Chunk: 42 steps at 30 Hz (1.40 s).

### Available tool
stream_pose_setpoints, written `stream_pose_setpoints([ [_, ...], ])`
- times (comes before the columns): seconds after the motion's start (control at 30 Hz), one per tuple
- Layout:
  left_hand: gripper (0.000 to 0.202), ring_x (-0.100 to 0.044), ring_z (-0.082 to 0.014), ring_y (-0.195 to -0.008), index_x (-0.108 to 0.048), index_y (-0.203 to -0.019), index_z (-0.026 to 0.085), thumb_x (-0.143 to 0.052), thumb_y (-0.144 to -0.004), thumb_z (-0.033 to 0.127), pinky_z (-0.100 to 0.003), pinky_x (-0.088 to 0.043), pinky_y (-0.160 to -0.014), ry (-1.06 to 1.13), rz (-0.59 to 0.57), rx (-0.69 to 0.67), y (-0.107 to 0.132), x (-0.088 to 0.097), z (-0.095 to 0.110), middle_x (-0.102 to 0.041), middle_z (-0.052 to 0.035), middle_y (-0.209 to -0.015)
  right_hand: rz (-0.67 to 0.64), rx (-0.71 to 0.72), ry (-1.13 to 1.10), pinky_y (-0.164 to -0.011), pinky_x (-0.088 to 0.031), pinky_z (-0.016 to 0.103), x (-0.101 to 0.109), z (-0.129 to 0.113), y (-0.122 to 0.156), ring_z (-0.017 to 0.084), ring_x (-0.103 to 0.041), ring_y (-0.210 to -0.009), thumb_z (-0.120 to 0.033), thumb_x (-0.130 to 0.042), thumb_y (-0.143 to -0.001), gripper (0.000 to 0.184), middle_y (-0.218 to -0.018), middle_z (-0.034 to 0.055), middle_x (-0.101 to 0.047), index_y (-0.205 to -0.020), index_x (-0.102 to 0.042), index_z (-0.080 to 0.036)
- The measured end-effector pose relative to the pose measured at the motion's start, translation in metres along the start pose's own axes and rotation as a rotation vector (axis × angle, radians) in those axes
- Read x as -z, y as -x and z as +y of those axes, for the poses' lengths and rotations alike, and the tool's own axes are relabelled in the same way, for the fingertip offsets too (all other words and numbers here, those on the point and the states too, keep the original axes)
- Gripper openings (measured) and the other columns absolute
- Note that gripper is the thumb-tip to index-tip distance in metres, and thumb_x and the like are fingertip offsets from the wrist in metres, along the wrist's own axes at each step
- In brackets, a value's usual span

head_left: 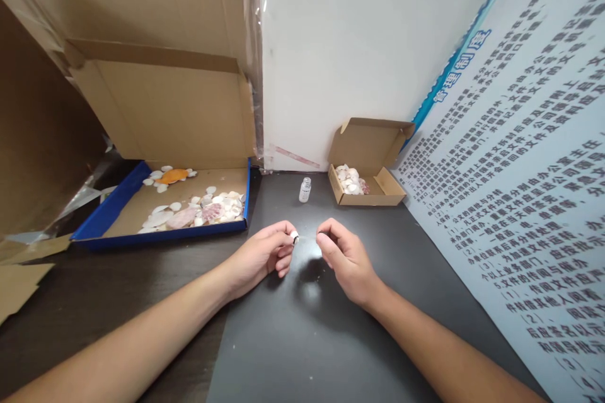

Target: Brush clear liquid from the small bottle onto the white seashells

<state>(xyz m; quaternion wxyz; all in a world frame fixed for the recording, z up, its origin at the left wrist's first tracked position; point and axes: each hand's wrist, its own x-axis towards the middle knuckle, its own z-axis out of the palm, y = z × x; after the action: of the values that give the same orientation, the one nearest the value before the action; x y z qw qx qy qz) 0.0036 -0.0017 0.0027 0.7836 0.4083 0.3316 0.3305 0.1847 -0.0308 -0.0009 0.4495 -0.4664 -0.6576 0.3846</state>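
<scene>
1. Leftmost, we judged that a careless reach could jostle the loose shells (229, 204), since they lay heaped near the low wall of the blue-sided box (161, 242). Box sat left of the left hand and farther out; the orange-centred shell figure (174, 176) lay toward its back.

2. Left hand (289, 240): thumb and forefinger pinched a small white-and-dark piece (295, 237). We thought it could slip or turn, being so tiny and held only by the tips. It lay at the fingertips, on the side facing the right hand. We could not tell what the piece was.

3. Small bottle (305, 191): we reckoned a knock from either hand could tip it, narrow as it was. It stood upright beyond the gap between the hands, touching neither.

4. Right hand (322, 238): fingers curled in, thumb close to forefinger; we could not tell whether they gripped anything. An unsteady push toward the left fingertips could, we judged, dislodge the piece, which lay just left of this hand, apart from it.

5. Small carton (371, 200), beyond the right hand and somewhat to its right: we saw little risk, short of a bump spilling its white shells (350, 182).
</scene>
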Motion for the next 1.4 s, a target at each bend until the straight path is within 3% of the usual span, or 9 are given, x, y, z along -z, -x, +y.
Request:
stream_pose_setpoints([
  [0.13, 0.011, -0.035, -0.0058, -0.045, -0.047, -0.079, 0.018, -0.058, -0.078, 0.020, -0.018, -0.036, -0.046, -0.013, 0.003, 0.009, 0.0001, -0.0006, 0.0010, -0.034, 0.0081, -0.057, 0.024, -0.003, 0.026, -0.054, -0.030, 0.022, -0.0002, 0.0001, 0.0000, 0.009, -0.034, -0.056, -0.043, -0.054, -0.090, 0.030, -0.061, -0.0051, -0.037, -0.075, -0.045, -0.019],
  [0.3, 0.011, -0.035, -0.0060, -0.046, -0.047, -0.081, 0.018, -0.057, -0.080, 0.020, -0.018, -0.037, -0.046, -0.011, 0.002, 0.004, -0.0005, 0.0005, -0.0002, -0.034, 0.0079, -0.057, -0.036, 0.018, -0.048, -0.054, -0.030, 0.022, 0.0009, 0.0030, 0.0021, 0.009, -0.036, -0.056, -0.045, -0.040, -0.098, 0.034, -0.064, -0.0041, -0.038, -0.079, -0.047, -0.018],
  [0.47, 0.009, -0.036, -0.0059, -0.046, -0.046, -0.081, 0.018, -0.056, -0.082, 0.019, -0.018, -0.037, -0.046, -0.019, -0.001, 0.005, -0.0003, 0.0010, -0.0003, -0.034, 0.0077, -0.058, -0.012, -0.002, 0.048, -0.054, -0.029, 0.022, 0.0014, 0.0008, 0.0005, 0.009, -0.034, -0.056, -0.042, -0.051, -0.093, 0.031, -0.060, -0.0049, -0.036, -0.073, -0.045, -0.018],
  [0.63, 0.010, -0.035, -0.0053, -0.046, -0.046, -0.080, 0.017, -0.056, -0.081, 0.019, -0.018, -0.037, -0.046, -0.021, 0.007, 0.006, -0.0003, 0.0001, 0.0006, -0.035, 0.0074, -0.058, -0.063, -0.017, -0.025, -0.053, -0.031, 0.022, 0.0010, 0.0017, 0.0017, 0.009, -0.037, -0.055, -0.045, -0.038, -0.098, 0.035, -0.063, -0.0037, -0.040, -0.077, -0.047, -0.018],
  [0.83, 0.008, -0.035, -0.0053, -0.044, -0.046, -0.082, 0.018, -0.054, -0.083, 0.019, -0.018, -0.037, -0.044, -0.008, 0.004, 0.012, -0.0015, 0.0021, 0.0008, -0.037, 0.0075, -0.056, 0.009, -0.030, 0.042, -0.054, -0.030, 0.022, 0.0000, 0.0029, -0.0007, 0.008, -0.035, -0.057, -0.043, -0.056, -0.090, 0.031, -0.062, -0.0049, -0.038, -0.075, -0.046, -0.018],
  [1.0, 0.007, -0.035, -0.0053, -0.043, -0.046, -0.083, 0.018, -0.053, -0.084, 0.017, -0.018, -0.038, -0.043, 0.015, 0.006, 0.015, -0.0019, 0.0031, 0.0005, -0.039, 0.0073, -0.057, -0.010, -0.018, -0.042, -0.054, -0.030, 0.022, 0.0010, 0.0047, -0.0005, 0.009, -0.035, -0.055, -0.045, -0.042, -0.098, 0.033, -0.063, -0.0043, -0.038, -0.079, -0.046, -0.018],
  [1.13, 0.005, -0.036, -0.0056, -0.043, -0.046, -0.082, 0.018, -0.051, -0.083, 0.015, -0.018, -0.037, -0.043, 0.020, 0.010, 0.014, -0.0016, 0.0036, 0.0004, -0.037, 0.0074, -0.057, 0.045, -0.021, -0.003, -0.055, -0.029, 0.022, 0.0009, 0.0055, -0.0008, 0.008, -0.034, -0.057, -0.042, -0.053, -0.093, 0.031, -0.062, -0.0046, -0.037, -0.076, -0.046, -0.018],
  [1.27, 0.006, -0.035, -0.0055, -0.044, -0.047, -0.081, 0.017, -0.051, -0.083, 0.015, -0.018, -0.037, -0.044, 0.015, 0.009, 0.017, -0.0018, 0.0049, -0.0001, -0.036, 0.0074, -0.056, -0.021, -0.003, -0.087, -0.054, -0.030, 0.022, 0.0006, 0.0057, -0.0007, 0.008, -0.035, -0.055, -0.043, -0.046, -0.097, 0.030, -0.063, -0.0047, -0.038, -0.080, -0.047, -0.019],
  [1.4, 0.006, -0.037, -0.0054, -0.045, -0.048, -0.080, 0.017, -0.052, -0.083, 0.016, -0.018, -0.037, -0.045, 0.002, 0.003, 0.004, -0.0022, 0.0050, -0.0005, -0.034, 0.0076, -0.057, -0.001, -0.015, -0.028, -0.053, -0.029, 0.022, 0.0012, 0.0042, 0.0003, 0.008, -0.034, -0.055, -0.041, -0.051, -0.095, 0.030, -0.061, -0.0052, -0.037, -0.076, -0.045, -0.019],
])
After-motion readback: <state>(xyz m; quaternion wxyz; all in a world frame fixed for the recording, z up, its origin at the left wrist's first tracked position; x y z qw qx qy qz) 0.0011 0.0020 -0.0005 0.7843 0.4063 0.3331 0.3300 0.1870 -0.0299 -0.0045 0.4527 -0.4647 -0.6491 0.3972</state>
